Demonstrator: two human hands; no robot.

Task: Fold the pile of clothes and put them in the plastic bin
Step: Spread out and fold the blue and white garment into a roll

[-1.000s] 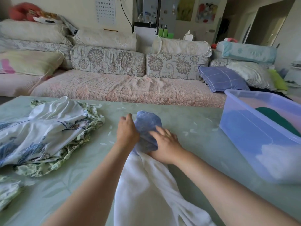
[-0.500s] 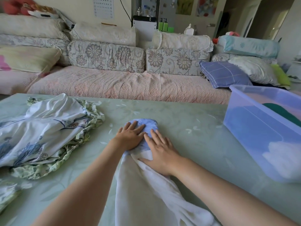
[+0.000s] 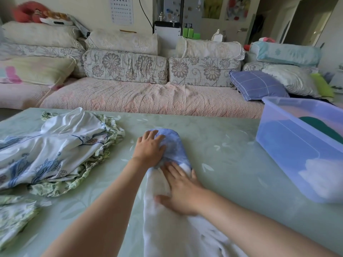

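Observation:
A long white garment with a blue far end [image 3: 176, 145] lies stretched toward me on the green table [image 3: 222, 154]. My left hand [image 3: 148, 149] rests flat on the blue end, fingers spread. Closer to me, my right hand [image 3: 182, 190] presses flat on the white part. A pile of white and blue floral clothes [image 3: 55, 145] sits at the left. The translucent blue plastic bin [image 3: 289, 149] stands at the right with dark green and white folded items inside.
A pink sofa [image 3: 148, 97] with floral cushions runs along the table's far edge. A purple checked pillow [image 3: 256, 84] lies near the bin. More floral cloth [image 3: 13, 216] hangs at the table's near left.
The blue end was lifted and held by my left hand; now it lies flat on the table. My right hand has slid back toward me along the white part.

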